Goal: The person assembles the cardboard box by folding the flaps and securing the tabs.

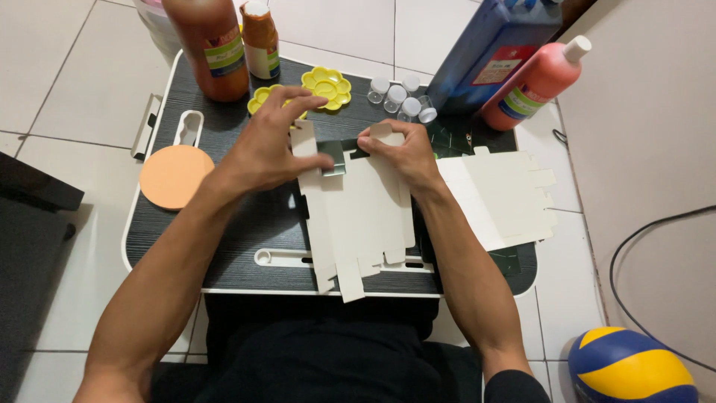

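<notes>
Beyond the left hand [265,145] stood two orange paint bottles [212,45] and two yellow palettes [327,83]; beyond the right hand [395,153] — five small clear jars [397,95], one blue bottle [492,45], one pink bottle [538,80]. Two flattened cardboard boxes [365,216] — one under both hands.

A flattened box blank [362,224] of pale cream card lies unfolded, its plain inner side up, on the dark wood-grain desk [246,224]. Its long axis runs away from the person, and its notched tabs at the near end stick out over the desk's front edge. At its far end a flap is partly folded over, showing a dark green glossy printed face between the left hand [272,145] and the right hand [399,153], which both pinch it there.
</notes>
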